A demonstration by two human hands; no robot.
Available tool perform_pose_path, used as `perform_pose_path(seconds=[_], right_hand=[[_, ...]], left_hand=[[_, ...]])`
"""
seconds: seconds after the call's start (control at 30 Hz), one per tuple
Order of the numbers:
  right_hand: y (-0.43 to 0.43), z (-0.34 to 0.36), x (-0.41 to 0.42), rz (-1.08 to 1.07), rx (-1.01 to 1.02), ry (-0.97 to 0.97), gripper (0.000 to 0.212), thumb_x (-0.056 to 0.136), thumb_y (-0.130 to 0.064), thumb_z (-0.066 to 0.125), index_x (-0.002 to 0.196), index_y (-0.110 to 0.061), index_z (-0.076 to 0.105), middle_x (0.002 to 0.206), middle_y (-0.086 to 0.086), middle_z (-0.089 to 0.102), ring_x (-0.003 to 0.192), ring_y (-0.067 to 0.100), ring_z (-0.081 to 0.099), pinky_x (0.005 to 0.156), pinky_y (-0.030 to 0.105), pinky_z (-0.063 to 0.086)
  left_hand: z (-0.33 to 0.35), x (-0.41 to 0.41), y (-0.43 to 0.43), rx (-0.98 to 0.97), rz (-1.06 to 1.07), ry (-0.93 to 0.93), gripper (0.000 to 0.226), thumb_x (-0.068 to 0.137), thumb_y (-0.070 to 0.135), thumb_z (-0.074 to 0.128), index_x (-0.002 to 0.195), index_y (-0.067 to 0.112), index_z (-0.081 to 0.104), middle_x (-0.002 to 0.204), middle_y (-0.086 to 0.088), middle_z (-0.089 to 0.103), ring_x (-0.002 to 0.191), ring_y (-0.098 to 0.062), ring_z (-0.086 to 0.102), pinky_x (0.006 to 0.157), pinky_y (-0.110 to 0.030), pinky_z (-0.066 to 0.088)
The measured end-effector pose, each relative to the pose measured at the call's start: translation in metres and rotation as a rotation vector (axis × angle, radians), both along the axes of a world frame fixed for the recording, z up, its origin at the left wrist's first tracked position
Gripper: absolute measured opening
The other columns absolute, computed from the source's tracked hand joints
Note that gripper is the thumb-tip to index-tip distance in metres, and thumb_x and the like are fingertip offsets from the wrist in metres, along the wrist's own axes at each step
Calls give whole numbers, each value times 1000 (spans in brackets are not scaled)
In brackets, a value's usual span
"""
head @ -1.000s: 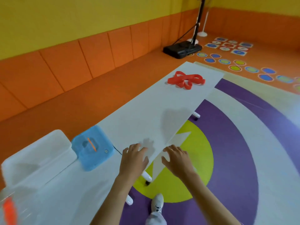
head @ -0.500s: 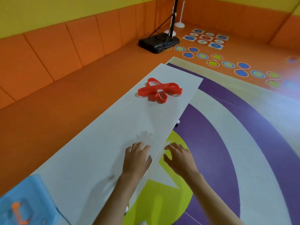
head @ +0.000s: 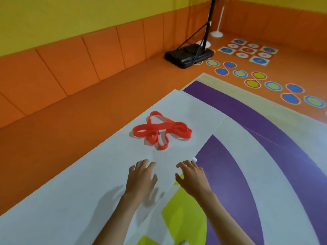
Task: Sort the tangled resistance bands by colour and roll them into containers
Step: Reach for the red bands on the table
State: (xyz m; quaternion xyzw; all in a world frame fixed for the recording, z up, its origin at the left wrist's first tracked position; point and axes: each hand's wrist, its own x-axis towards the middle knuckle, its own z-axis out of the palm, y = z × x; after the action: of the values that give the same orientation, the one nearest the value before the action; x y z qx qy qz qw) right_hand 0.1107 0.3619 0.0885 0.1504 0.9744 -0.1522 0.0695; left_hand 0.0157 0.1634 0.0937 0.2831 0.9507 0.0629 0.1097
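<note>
Both the left hand (head: 141, 175) and right hand (head: 192, 175) hover open, empty, near the tangled red resistance bands (head: 160, 132) on the white bench (head: 70, 200).

2 bare forearms enter from the bottom edge, angled toward each other. Left hand (head: 141, 175): palm down, fingers spread and slightly bent, holding nothing. Right hand (head: 192, 175): palm down, fingers spread, tips loosely curled, holding nothing. Hands level, side by side, near each other, not touching; thumbs point inward.
</note>
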Motion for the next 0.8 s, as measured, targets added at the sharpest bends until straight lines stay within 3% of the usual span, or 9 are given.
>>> perform_pose_path(seconds=[0.27,0.4,0.53,0.7,0.8], right_hand=[[99,-7,-112,123,-5,-59,49,103,-45,54,149,-30,48,152,-6,49,137,23,50,103,41,46],[137,-23,-169,167,-17,-106,68,100,-43,60,161,-35,30,161,-4,38,144,28,43,106,46,46],[180,-47,-212,180,-71,-243,82,97,-46,65,165,-36,19,167,-4,28,148,29,37,109,50,46],[212,-63,-265,81,-198,-331,89,90,-51,70,161,-49,16,159,-4,35,149,29,37,113,52,44],[219,-79,-298,96,-209,-386,95,87,-57,69,162,-44,12,168,3,23,156,33,27,117,57,39]], left_hand=[[-23,-79,85,-24,208,-120,74,102,54,57,165,35,24,171,-5,26,148,-31,42,113,-48,44],[-47,-132,123,108,316,-195,89,92,65,68,164,38,24,173,-7,21,145,-40,45,109,-58,50],[-69,-180,165,205,561,-392,95,85,63,77,162,39,27,177,-3,8,157,-47,26,117,-76,31],[-88,-230,194,214,804,-579,125,84,53,86,168,43,-6,176,-16,-19,162,-50,3,120,-80,19],[-100,-252,204,263,824,-560,119,88,43,85,167,48,-5,176,-17,-20,161,-52,-2,118,-83,14]])
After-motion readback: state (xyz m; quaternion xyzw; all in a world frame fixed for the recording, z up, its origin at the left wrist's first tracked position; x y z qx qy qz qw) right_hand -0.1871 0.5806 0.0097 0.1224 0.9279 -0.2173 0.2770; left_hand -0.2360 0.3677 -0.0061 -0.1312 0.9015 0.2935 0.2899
